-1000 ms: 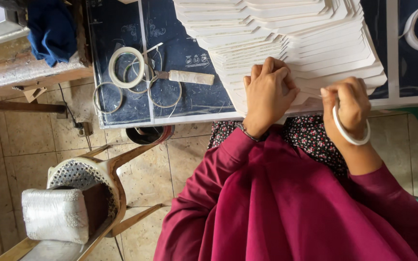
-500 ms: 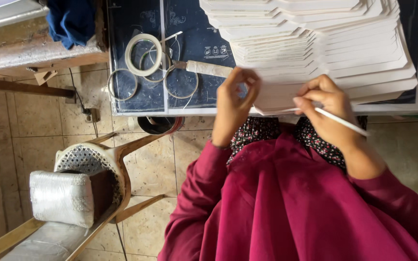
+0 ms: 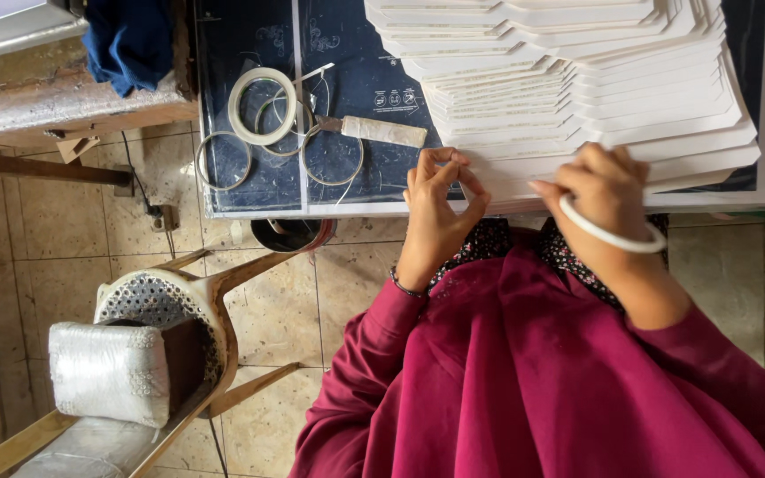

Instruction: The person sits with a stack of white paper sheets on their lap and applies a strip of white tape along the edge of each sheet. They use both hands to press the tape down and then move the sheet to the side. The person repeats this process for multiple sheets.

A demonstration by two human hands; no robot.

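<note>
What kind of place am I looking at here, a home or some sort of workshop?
Probably a small hand-craft or packaging workshop, perhaps home-based. A tall fanned stack of white die-cut card blanks covers the dark work table, with tape rolls beside it, and a plain chair stands on a tiled floor.

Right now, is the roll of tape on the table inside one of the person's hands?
No. The roll of tape lies on the dark table, apart from the left hand and the right hand.
</note>
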